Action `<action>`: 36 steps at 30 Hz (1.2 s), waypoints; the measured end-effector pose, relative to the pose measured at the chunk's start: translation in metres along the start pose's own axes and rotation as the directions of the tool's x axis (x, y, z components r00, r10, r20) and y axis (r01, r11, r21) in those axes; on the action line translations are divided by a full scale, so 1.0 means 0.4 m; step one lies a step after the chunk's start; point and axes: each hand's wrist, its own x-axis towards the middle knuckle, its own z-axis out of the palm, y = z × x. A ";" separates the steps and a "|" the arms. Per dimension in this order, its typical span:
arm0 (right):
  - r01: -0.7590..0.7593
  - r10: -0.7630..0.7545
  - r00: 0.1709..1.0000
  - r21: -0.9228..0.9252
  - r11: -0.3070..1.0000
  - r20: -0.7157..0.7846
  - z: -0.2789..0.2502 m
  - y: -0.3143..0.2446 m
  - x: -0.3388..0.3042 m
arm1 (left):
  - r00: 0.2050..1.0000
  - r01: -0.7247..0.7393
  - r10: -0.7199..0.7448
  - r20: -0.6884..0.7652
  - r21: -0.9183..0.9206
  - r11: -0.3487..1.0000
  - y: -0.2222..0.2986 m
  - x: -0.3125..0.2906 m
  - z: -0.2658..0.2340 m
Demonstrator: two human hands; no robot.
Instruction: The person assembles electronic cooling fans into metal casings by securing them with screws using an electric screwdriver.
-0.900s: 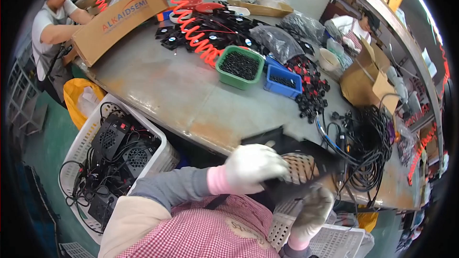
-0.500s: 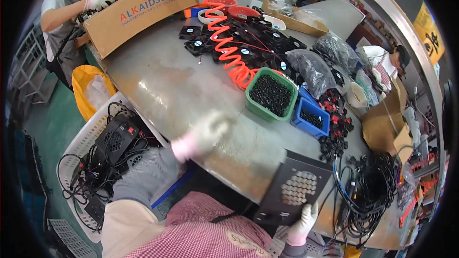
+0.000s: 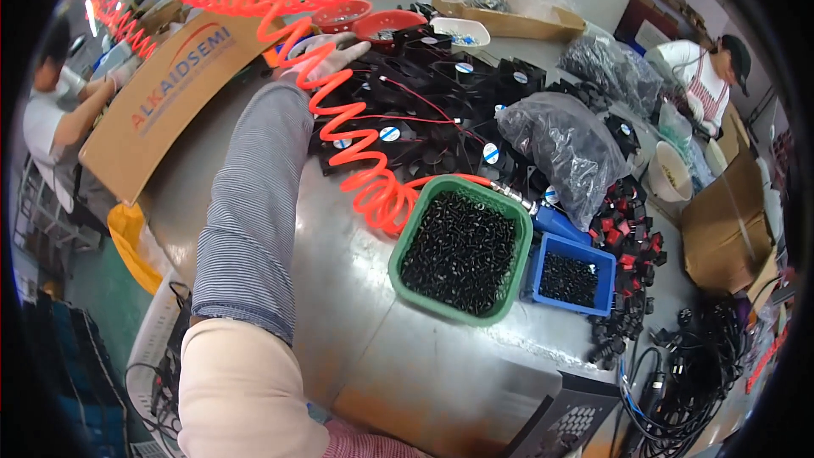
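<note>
My left hand (image 3: 326, 58), in a white glove, reaches far across the table to the red bowls at the back. Its fingers stretch out, partly behind the red coiled air hose (image 3: 369, 161), and nothing shows in them. The nearer red bowl (image 3: 388, 27) is just right of the fingertips. At the lower edge a bent black metal panel (image 3: 570, 416) with a grille of holes is partly cut off. My right hand is out of view. A green bin (image 3: 500, 309) full of small black screws stands mid-table, beside a smaller blue bin (image 3: 609, 284) of black screws.
Black fans (image 3: 441, 131) with thin wires lie heaped behind the green bin, beside a grey plastic bag (image 3: 555, 140). Red-and-black switches (image 3: 623, 246) and black cables (image 3: 691, 390) lie to the right. A cardboard box (image 3: 174, 106) stands back left. Two people work nearby.
My left hand has moved from the near table edge to the back by the bowls. The view has shifted forward; my right hand, earlier on the panel, has left the picture.
</note>
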 end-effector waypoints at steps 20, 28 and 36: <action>-0.020 0.016 1.000 -0.223 0.975 -0.021 0.050 -0.042 -0.012 | 0.996 -0.037 0.027 0.083 0.118 0.992 0.074 -0.248 0.019; -0.006 0.009 0.999 -0.071 0.997 0.034 0.086 -0.072 -0.039 | 0.981 -0.119 0.111 -0.161 -0.042 0.992 0.073 -0.595 -0.021; 0.020 -0.020 1.000 -0.112 0.994 0.001 0.103 -0.062 -0.038 | 0.994 -0.109 0.109 -0.002 0.025 0.994 0.197 -0.971 -0.035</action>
